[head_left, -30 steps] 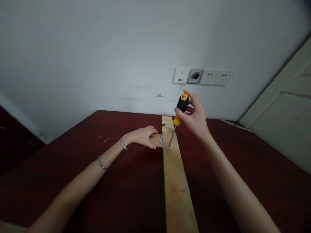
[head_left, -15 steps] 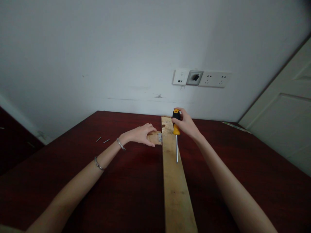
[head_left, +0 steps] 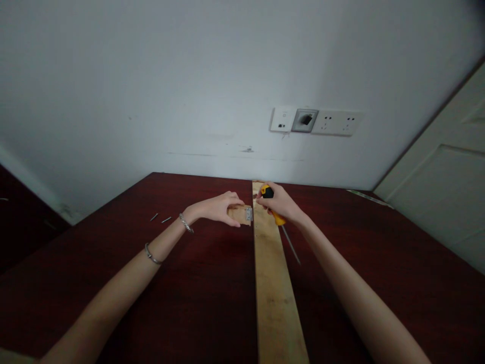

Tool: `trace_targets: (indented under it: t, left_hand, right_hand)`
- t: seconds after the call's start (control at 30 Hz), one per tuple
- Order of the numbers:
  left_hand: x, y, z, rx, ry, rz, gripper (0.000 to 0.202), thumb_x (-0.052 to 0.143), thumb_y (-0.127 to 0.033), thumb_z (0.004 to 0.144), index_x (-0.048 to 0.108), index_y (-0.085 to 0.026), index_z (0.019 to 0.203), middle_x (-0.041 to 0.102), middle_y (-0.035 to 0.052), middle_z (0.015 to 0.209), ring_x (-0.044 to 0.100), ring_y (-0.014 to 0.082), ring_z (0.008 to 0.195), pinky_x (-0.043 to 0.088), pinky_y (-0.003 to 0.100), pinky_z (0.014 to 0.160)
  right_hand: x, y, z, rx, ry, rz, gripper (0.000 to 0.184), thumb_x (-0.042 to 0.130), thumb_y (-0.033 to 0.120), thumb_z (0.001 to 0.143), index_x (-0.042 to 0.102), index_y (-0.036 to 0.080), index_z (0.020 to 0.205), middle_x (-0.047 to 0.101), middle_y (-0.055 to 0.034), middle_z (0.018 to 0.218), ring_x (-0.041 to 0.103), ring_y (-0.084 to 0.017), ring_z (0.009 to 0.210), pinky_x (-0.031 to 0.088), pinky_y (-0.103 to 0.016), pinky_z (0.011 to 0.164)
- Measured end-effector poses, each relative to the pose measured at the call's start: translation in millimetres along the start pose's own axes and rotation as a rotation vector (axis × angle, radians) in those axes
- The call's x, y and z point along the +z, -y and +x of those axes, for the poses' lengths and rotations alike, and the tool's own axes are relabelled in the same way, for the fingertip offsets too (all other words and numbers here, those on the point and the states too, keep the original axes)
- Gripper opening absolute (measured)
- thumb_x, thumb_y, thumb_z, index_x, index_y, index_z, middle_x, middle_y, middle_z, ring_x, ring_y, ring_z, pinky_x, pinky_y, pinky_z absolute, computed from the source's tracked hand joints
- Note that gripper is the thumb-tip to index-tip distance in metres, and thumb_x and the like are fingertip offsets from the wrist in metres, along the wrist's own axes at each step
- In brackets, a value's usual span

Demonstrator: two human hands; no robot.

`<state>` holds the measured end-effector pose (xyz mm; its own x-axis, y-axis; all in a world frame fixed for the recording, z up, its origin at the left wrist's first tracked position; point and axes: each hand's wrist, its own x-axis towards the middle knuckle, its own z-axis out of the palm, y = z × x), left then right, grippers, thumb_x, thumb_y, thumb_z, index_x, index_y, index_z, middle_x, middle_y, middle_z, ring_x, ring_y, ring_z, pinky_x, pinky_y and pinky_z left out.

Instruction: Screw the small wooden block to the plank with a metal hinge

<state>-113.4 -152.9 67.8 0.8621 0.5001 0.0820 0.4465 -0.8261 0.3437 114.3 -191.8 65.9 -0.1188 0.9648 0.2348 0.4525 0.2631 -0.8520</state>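
My left hand (head_left: 220, 207) grips a short wooden block (head_left: 237, 214) between thumb and fingers. A small metal hinge (head_left: 248, 214) lies at the block's right end, against the edge of a long wooden board (head_left: 275, 283). Over the far part of that board, my right hand (head_left: 282, 199) is closed round a screwdriver (head_left: 279, 219) with a black and yellow handle. Its shaft points down toward me and to the right, with the tip off the hinge. My right thumb and fingertips come close to the board's surface; whether they pinch anything small is unclear.
Two screws (head_left: 165, 220) lie on the dark red table (head_left: 182, 303) left of my left hand. The white wall (head_left: 189, 91) rises behind, with a row of sockets (head_left: 331, 123). A thin pale strip (head_left: 369, 198) rests near the far right table edge.
My right hand has moved down and left toward the board. The screwdriver has tilted, its tip swinging to the right. My left hand keeps its hold on the block.
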Motion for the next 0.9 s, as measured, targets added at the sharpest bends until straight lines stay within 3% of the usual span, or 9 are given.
trace_targets:
  t: [0.13,0.23,0.5,0.9]
  left_hand:
    - [1.0,-3.1,0.8,0.021,0.012,-0.003,0.057,0.072,-0.051,0.073,0.061,-0.019,0.120,0.054,0.0072,0.108,0.048,0.0225,0.104,0.039,0.034,0.094]
    - [2.6,-2.3,1.0,0.030,0.010,-0.013,0.058,0.073,-0.051,0.073,0.061,-0.019,0.121,0.055,0.0077,0.110,0.048,0.0225,0.105,0.039,0.033,0.094]
    - [5.1,-5.3,1.9,0.039,-0.023,-0.013,0.062,0.075,-0.051,0.072,0.060,-0.020,0.124,0.054,0.0088,0.115,0.049,0.0235,0.108,0.040,0.035,0.096]
    - [9.6,-7.2,4.5,0.063,-0.030,0.066,0.063,0.074,-0.055,0.073,0.062,-0.017,0.121,0.055,0.0099,0.111,0.050,0.0240,0.105,0.042,0.035,0.093]
  right_hand:
    - [-2.3,3.5,-3.1,-0.192,0.123,-0.082,0.018,0.061,0.019,0.067,0.053,0.021,0.083,0.065,-0.0008,0.084,0.058,-0.014,0.066,0.049,-0.030,0.062]
    - [-3.8,4.4,-4.5,-0.346,0.177,-0.192,0.016,0.058,0.017,0.071,0.052,0.021,0.086,0.067,-0.0024,0.088,0.061,-0.017,0.081,0.048,-0.033,0.077]
    - [-6.1,4.1,-4.7,-0.384,0.237,-0.319,0.016,0.058,0.017,0.077,0.049,0.021,0.089,0.065,-0.0009,0.082,0.059,-0.016,0.073,0.043,-0.028,0.069]
    - [-7.5,5.0,-4.7,-0.383,0.305,-0.419,0.014,0.058,0.014,0.077,0.051,0.021,0.088,0.061,-0.0005,0.081,0.057,-0.015,0.074,0.040,-0.027,0.069]
